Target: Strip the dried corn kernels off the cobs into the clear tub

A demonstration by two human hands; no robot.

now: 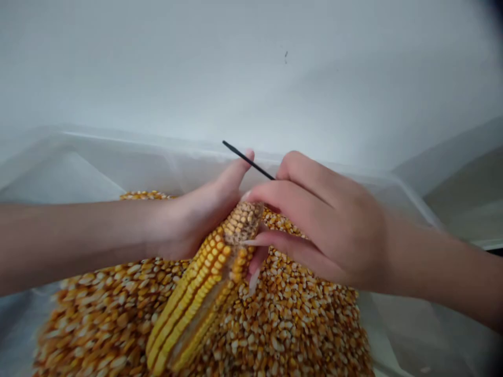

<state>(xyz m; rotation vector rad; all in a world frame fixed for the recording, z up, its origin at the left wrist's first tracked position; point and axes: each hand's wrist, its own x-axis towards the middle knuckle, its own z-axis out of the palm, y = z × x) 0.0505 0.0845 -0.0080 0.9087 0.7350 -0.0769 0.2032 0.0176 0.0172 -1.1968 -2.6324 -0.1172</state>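
Your left hand (188,220) was closed around the upper end of the corn cob (200,293), thumb raised. Your right hand (326,225) pinched a thin black rod (245,158), fingers touching the cob's partly stripped tip. The cob slanted down from both hands, over loose kernels (306,324) in the clear plastic bin (118,157) beneath.

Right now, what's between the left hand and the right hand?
In the head view, the stripped tip of the yellow corn cob sits between left hand and right hand, both touching it; a thin black stick crosses above it.
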